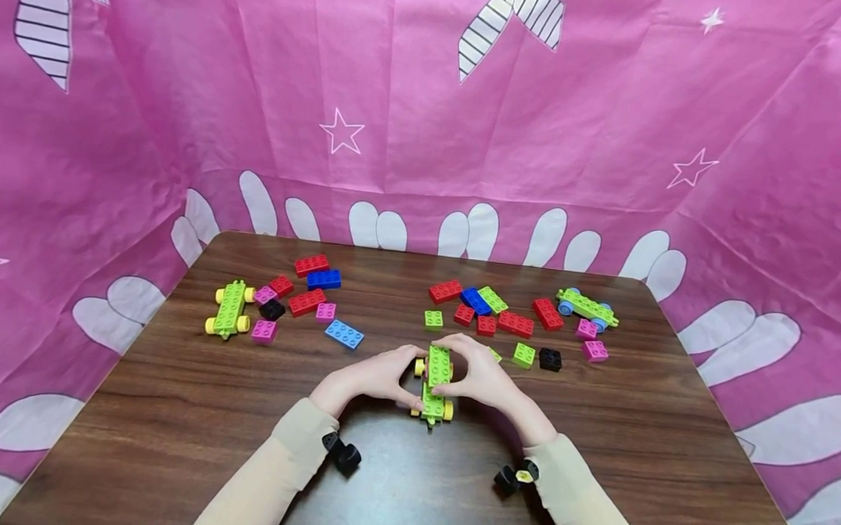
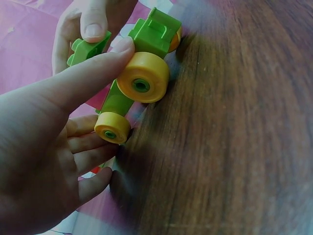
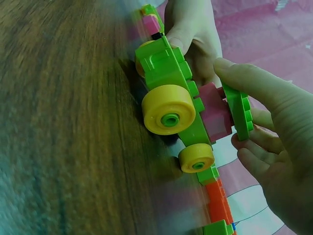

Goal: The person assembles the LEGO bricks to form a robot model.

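A green toy car base [image 1: 432, 409] with yellow wheels stands on the table in front of me. My left hand [image 1: 387, 373] grips its side, thumb close to a yellow wheel [image 2: 142, 78] and fingers by the far wheel. On the base sits a pink brick [image 3: 213, 110], largely covered from above. My right hand [image 1: 478, 368] pinches a long green brick [image 3: 238, 107] between thumb and fingers. In the right wrist view this brick is tilted against the pink brick's top, a narrow gap showing at one end.
At the left lies a second green car base [image 1: 231, 307] with yellow wheels, beside red, pink, blue and black bricks. Another base [image 1: 590, 307] with blue wheels is at the far right. Several red bricks [image 1: 515, 324], green bricks [image 1: 524, 355] and a black brick [image 1: 550, 359] lie right of centre.
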{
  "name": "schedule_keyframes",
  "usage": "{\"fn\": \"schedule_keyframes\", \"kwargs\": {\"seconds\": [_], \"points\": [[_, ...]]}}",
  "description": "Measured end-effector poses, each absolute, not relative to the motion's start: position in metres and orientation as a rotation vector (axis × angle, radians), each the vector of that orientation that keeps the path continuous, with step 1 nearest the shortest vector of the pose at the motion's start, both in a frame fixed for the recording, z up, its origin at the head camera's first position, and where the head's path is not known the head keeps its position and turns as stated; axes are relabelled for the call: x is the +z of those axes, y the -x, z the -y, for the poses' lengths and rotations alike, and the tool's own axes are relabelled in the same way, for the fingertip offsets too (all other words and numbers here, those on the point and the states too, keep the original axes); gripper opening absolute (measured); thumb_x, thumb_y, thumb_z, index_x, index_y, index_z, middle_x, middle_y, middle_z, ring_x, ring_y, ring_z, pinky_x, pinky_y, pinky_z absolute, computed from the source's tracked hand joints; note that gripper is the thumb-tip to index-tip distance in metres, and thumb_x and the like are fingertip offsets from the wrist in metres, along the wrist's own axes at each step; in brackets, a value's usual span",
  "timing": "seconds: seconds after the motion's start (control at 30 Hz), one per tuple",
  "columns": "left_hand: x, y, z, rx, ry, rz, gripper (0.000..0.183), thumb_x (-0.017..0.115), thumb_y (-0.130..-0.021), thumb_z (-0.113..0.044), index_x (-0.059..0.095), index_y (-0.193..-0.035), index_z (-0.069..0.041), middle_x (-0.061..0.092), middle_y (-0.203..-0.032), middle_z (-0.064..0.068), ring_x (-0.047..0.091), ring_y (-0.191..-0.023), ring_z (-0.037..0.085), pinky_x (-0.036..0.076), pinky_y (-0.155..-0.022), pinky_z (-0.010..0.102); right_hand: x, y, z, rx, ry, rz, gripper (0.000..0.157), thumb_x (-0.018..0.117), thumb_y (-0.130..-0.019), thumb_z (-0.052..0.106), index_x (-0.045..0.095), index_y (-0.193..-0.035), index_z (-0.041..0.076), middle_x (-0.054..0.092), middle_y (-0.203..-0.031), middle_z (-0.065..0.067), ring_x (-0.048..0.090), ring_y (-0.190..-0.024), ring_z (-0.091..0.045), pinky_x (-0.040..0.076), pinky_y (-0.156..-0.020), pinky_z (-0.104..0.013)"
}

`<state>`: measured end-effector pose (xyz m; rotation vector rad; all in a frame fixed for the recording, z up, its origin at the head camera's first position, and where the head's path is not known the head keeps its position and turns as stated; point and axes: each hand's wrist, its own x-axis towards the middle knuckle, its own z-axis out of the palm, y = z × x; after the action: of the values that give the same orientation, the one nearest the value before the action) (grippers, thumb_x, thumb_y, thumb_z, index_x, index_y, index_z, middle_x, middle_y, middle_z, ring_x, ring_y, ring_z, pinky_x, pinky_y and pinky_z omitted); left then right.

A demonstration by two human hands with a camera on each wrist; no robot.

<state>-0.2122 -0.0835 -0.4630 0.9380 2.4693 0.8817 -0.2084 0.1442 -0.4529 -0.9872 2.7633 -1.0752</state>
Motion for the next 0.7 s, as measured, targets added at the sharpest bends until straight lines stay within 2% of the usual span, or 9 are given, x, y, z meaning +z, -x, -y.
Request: {"fn": "schedule_keyframes", "kwargs": {"seconds": [0.7], "points": [[-0.4618,0.2116,0.083,0.908,-0.918,-2.459,0.087,0.079,-0.077,-0.041,0.038,-0.141,0.001,0.045,-0.142,0.016,0.044,-0.132,0.027,0.037,-0.109,0.042,-0.4466,0.2055,-0.1378,-1.032,0.896,-2.795,0.068,0.089,-0.066,0.033,0.063,-0.124,0.01,0.061,-0.123,-0.009,0.058,-0.114,-0.027,0.048,-0.095,-0.051]]}}
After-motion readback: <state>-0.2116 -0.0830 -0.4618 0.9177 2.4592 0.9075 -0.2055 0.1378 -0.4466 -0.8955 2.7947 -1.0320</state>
